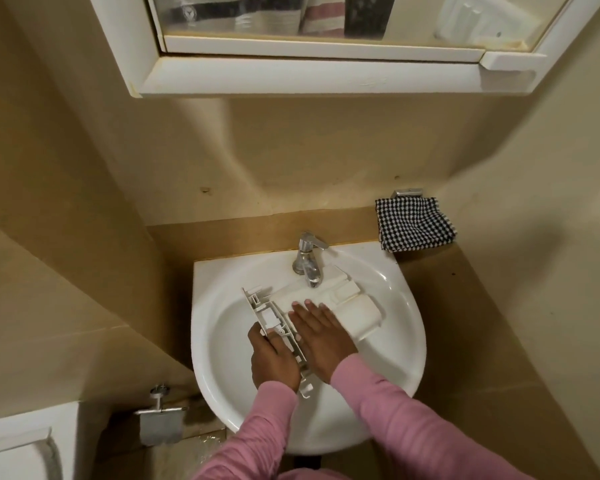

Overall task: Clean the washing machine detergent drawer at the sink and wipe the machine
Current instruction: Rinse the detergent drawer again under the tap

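Probably the detergent drawer (355, 308) is light, stiff plastic, slippery when wet, with thin breakable clips; it is best taken by its front panel (269, 315). It is white, long, with compartments, and is laid across the sink (200, 299), its far end under the tap (307, 263). The panel is gripped by the left hand (274, 362); the right hand (321, 336) is pressed flat on the body, fingers straight.
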